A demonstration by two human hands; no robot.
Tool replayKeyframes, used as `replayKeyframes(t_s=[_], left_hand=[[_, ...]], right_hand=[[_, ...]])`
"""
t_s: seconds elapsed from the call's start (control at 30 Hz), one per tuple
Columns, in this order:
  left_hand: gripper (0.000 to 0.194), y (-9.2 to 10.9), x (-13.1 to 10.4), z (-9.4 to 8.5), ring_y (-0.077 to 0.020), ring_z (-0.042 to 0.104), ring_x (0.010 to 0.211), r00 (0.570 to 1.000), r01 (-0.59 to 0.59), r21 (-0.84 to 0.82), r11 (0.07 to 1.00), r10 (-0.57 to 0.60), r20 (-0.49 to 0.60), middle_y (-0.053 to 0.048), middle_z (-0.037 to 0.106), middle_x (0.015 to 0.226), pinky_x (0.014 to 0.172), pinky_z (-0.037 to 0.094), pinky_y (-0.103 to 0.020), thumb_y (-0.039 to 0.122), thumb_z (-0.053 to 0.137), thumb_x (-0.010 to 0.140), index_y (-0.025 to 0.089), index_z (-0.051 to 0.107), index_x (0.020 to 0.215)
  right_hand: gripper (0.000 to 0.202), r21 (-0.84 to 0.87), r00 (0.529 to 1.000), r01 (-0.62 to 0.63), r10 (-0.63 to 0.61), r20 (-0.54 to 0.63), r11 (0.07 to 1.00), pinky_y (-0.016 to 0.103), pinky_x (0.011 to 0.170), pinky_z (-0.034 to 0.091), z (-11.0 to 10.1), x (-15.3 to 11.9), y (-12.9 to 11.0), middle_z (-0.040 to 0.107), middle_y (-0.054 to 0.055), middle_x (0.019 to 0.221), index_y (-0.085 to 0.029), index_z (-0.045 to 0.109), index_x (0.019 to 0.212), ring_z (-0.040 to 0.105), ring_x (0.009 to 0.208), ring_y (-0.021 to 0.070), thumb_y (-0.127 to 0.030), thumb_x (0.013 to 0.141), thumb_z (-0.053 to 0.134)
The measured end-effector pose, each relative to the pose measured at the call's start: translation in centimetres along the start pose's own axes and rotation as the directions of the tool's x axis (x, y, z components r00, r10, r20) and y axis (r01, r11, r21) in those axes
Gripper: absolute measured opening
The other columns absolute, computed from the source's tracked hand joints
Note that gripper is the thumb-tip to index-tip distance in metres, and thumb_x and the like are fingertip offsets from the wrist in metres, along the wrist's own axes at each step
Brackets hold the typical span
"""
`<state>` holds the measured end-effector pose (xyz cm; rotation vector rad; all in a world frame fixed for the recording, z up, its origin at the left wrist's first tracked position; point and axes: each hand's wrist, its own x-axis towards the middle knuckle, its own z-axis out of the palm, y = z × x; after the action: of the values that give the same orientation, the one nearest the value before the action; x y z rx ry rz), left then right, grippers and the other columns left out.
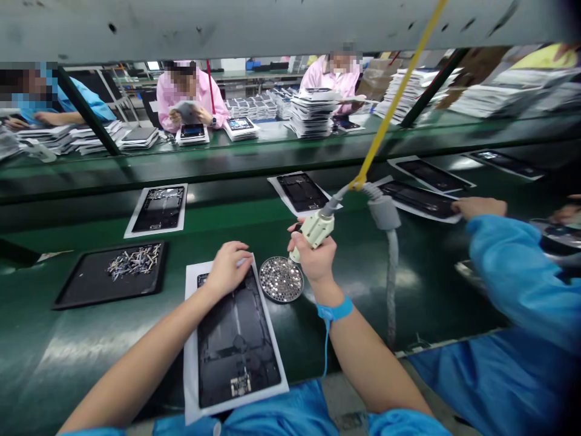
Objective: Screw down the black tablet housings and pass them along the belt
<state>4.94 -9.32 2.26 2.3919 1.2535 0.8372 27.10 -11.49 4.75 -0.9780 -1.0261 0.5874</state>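
Observation:
My left hand (229,266) rests over the top of a black tablet housing (238,339), its fingers curled; whatever they may hold is too small to make out. White paper (190,363) lies under the housing. My right hand (315,254) is wrapped round a cream-coloured power screwdriver (316,229), which hangs from a yellow strap (385,115). The tool's tip points down at a round dish of small shiny metal pieces (281,279), just right of the housing. A blue band (334,310) with a cord circles my right wrist.
A black tray (91,280) of small metal parts lies at the left. More housings on paper (161,209) stand along the back. A grey cable (391,284) hangs right of the tool. At the right, a co-worker's hand (481,207) touches a housing.

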Motion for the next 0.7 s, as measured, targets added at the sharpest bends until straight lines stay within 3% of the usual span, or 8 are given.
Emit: replayKeyframes(t_s=[0.1, 0.2, 0.33, 0.7], left_hand=[[0.025, -4.2, -3.1, -4.0, -0.0246, 0.067, 0.104, 0.992, 0.108, 0.052, 0.993, -0.104, -0.072, -0.009, 0.074, 0.108, 0.099, 0.056, -0.043, 0.033, 0.057, 0.098, 0.021, 0.078, 0.092], [0.029, -7.2, -5.7, -5.7, -0.0247, 0.068, 0.1, 0.973, 0.174, 0.091, 0.981, -0.156, -0.171, -0.01, 0.075, 0.102, 0.096, 0.056, -0.042, 0.036, 0.053, 0.098, 0.02, 0.076, 0.091], [0.029, -8.3, -7.0, -5.1, -0.0237, 0.068, 0.1, 0.967, 0.18, 0.069, 0.981, -0.164, -0.193, -0.009, 0.074, 0.102, 0.094, 0.056, -0.04, 0.037, 0.051, 0.098, 0.02, 0.074, 0.093], [0.028, -8.5, -6.0, -4.1, -0.0242, 0.066, 0.102, 0.979, 0.178, 0.053, 0.983, -0.172, -0.106, -0.009, 0.074, 0.102, 0.097, 0.055, -0.041, 0.036, 0.05, 0.098, 0.022, 0.074, 0.09]], right_hand=[[0.034, 0.025, 0.996, -0.066, 0.065, 0.056, 0.998, 0.024, 0.046, 0.051, 1.7, -0.5, 0.6, 0.075, 0.001, 0.084, -0.02, 0.068, 0.106, 0.059, 0.047, 0.0095, -0.033, 0.077, 0.08], [0.029, 0.027, 0.993, -0.069, 0.066, 0.097, 0.997, 0.025, 0.048, 0.052, 3.2, -1.3, 1.1, 0.073, 0.001, 0.082, -0.02, 0.068, 0.102, 0.06, 0.049, 0.0098, -0.033, 0.078, 0.078], [0.024, 0.002, 0.995, -0.027, 0.027, 0.092, 1.0, 0.025, 0.049, 0.052, 4.0, -1.7, 1.4, 0.072, 0.001, 0.083, -0.02, 0.068, 0.098, 0.059, 0.05, 0.0096, -0.032, 0.08, 0.076], [0.026, -0.033, 0.998, 0.029, -0.028, 0.05, 0.999, 0.024, 0.045, 0.051, 4.0, -1.3, 2.1, 0.072, 0.001, 0.087, -0.022, 0.066, 0.102, 0.058, 0.048, 0.0083, -0.038, 0.084, 0.076]])
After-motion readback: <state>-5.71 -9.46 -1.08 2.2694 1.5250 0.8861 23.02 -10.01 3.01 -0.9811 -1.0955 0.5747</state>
